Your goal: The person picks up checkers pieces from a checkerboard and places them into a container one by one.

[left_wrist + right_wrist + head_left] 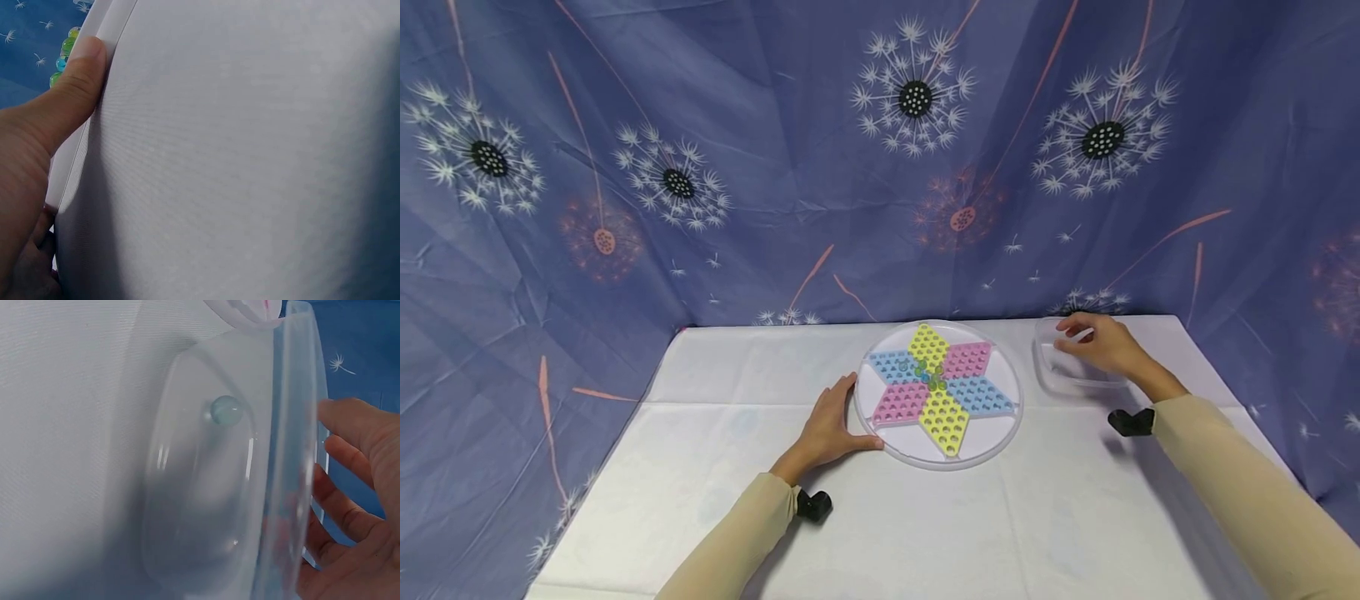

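Note:
A round white Chinese checkers board (887, 337) with a yellow, pink and blue star lies on the table. Several green and blue glass marbles (933, 380) sit around its middle. My left hand (829, 423) rests against the board's left rim, fingers extended and thumb on the edge. At the right, my right hand (1101, 342) is over a clear plastic box (1078, 381), its thumb and fingers apart, with nothing visible between them. Inside the box, one pale clear marble (226, 410) lies on the bottom in the right wrist view.
A white cloth (752, 358) covers the table. Behind it hangs a blue curtain (805, 167) with dandelion prints, close to the table's back edge. The box stands near the back right, a short gap from the board.

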The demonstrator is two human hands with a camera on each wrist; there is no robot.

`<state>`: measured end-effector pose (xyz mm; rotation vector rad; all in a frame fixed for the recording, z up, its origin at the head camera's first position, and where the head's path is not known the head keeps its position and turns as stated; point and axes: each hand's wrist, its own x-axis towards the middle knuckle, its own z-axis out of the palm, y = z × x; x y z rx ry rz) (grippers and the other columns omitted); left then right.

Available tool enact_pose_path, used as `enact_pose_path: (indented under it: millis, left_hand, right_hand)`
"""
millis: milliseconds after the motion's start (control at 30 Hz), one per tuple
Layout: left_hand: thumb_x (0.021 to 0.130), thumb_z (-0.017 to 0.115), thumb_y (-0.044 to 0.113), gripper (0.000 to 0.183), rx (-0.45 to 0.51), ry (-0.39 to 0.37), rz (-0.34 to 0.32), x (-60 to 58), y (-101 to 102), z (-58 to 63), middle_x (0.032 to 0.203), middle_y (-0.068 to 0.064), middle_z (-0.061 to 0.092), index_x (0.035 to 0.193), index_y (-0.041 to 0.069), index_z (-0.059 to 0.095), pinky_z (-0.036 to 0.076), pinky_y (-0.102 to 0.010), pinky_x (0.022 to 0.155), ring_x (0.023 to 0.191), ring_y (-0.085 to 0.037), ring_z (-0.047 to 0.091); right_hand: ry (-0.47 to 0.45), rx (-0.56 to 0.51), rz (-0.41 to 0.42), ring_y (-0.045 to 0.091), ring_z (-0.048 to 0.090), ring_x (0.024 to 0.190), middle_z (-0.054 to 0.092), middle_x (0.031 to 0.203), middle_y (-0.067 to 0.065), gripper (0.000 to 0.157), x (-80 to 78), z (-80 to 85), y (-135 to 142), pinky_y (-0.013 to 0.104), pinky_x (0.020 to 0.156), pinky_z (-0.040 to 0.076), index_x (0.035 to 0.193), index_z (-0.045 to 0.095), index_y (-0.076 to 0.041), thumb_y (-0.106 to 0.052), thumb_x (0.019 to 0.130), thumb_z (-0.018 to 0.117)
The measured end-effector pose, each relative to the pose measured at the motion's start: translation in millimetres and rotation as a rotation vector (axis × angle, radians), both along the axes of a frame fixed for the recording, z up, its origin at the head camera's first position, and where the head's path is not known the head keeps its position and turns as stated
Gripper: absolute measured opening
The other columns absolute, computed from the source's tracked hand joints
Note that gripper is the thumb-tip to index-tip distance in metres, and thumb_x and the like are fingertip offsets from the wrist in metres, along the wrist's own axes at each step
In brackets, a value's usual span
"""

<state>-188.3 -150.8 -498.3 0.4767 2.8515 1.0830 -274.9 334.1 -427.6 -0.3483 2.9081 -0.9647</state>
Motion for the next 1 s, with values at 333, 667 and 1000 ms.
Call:
enact_pose_path:
  millis: [333, 667, 1000]
  left_hand:
    - [0.068, 0.095, 0.048, 0.125, 0.006, -0.016, 0.01, 2.0, -2, -2.3, 0.166, -0.017, 0.03, 0.162, 0.004, 0.026, 0.021, -0.052, 0.126, 0.153, -0.039, 0.025]
    - [0.068, 0.095, 0.047, 0.124, 0.002, 0.006, -0.006, 2.4, -1, -2.1, 0.165, -0.018, 0.031, 0.161, 0.002, 0.026, 0.015, -0.049, 0.128, 0.153, -0.036, 0.026]
    - [0.068, 0.095, 0.048, 0.124, 0.002, 0.017, -0.007, 0.3, 0, -1.6, 0.165, -0.017, 0.032, 0.161, 0.001, 0.027, 0.015, -0.048, 0.128, 0.154, -0.035, 0.025]
  right_hand:
    - [0.027, 0.016, 0.024, 0.04, 0.067, 0.103, 0.065, 0.123, 0.025, 0.046, -4.8, 17.8, -4, 0.044, 0.077, 0.058, 0.131, 0.065, -0.003, -0.033, 0.097, 0.072]
    - [0.079, 0.017, 0.05, 0.037, 0.068, 0.099, 0.067, 0.118, 0.022, 0.048, -8.7, 30.9, -4, 0.036, 0.068, 0.057, 0.135, 0.061, -0.008, -0.034, 0.097, 0.073]
    - [0.137, -0.002, 0.056, 0.026, 0.067, 0.086, 0.068, 0.113, 0.017, 0.047, -14.6, 41.0, -12, 0.033, 0.067, 0.053, 0.135, 0.062, -0.008, -0.033, 0.096, 0.075]
